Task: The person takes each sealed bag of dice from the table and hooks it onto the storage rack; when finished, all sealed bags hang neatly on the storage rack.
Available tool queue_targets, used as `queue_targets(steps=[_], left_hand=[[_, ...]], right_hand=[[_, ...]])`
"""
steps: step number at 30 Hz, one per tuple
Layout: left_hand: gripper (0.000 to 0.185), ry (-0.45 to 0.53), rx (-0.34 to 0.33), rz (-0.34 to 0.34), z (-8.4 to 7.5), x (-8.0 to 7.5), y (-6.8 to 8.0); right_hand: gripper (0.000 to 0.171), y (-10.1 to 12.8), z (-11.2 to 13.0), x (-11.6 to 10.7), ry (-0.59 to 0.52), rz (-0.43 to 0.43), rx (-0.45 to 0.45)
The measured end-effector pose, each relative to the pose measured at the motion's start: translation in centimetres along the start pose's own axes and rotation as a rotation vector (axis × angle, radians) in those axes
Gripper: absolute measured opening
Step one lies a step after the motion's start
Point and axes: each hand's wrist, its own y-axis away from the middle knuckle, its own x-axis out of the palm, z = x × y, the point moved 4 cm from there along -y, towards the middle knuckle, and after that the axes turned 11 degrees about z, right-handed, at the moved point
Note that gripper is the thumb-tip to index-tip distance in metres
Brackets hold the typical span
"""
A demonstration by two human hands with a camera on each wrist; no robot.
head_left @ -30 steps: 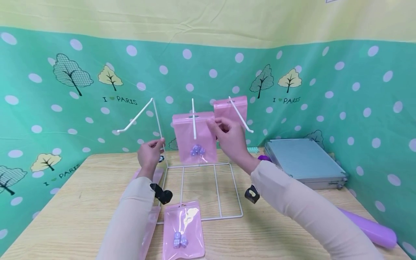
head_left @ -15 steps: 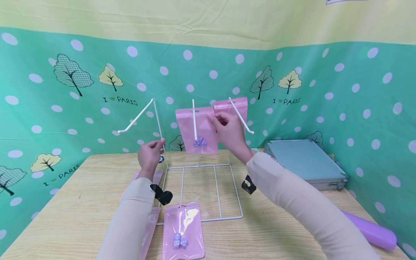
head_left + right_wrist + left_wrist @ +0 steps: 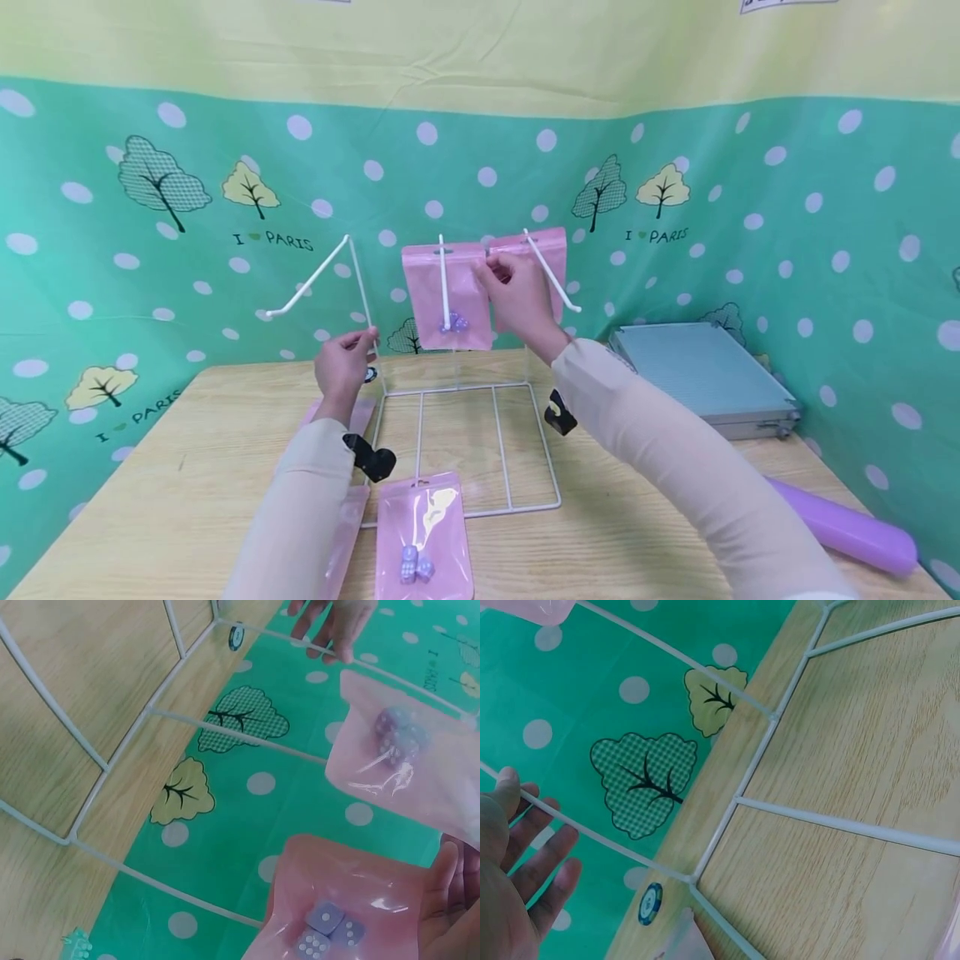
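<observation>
A white wire display rack [image 3: 545,444] stands on the table with three hooks pointing toward me. My left hand [image 3: 345,362] pinches its left upright between thumb and fingers, the other fingers spread in the left wrist view. My right hand [image 3: 521,296] pinches the right edge of a pink zip bag [image 3: 420,292] holding purple dice [image 3: 459,323]. This bag's hang hole is at the middle hook [image 3: 444,283], near the hook's back end. Behind my right hand, a second pink bag [image 3: 551,243] hangs on the right hook; its dice [image 3: 326,930] show in the right wrist view.
On the table, a pink bag of dice [image 3: 442,521] overlaps the rack's front bar. More pink bags [image 3: 351,529] lie partly under my left sleeve. A poker chip [image 3: 650,904] sits behind the rack. At right are a ridged metallic case [image 3: 705,367] and a purple cylinder [image 3: 843,529].
My right hand has lifted the pink zip bag and moved it back along the middle hook. My left hand has stayed on the upright. The head view has shifted slightly.
</observation>
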Motion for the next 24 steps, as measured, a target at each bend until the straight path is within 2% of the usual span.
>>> queue_targets(steps=[9, 13, 18, 24], left_hand=[[0.042, 0.005, -0.003, 0.004, 0.0, 0.0, 0.0], [0.042, -0.002, -0.011, 0.006, 0.0, 0.1, -0.1], [0.042, -0.015, -0.014, 0.006, 0.0, 0.1, -0.2], [0.043, -0.02, -0.005, 0.003, 0.1, 0.0, -0.1]], right_hand=[[0.022, -1.0, -0.2, -0.1, -0.002, 0.017, 0.042], [0.023, -1.2, -0.3, -0.1, 0.006, 0.02, 0.035], [0.022, -1.3, -0.5, 0.0, -0.037, 0.038, 0.03], [0.022, -1.3, -0.6, 0.2, -0.031, 0.055, 0.074]])
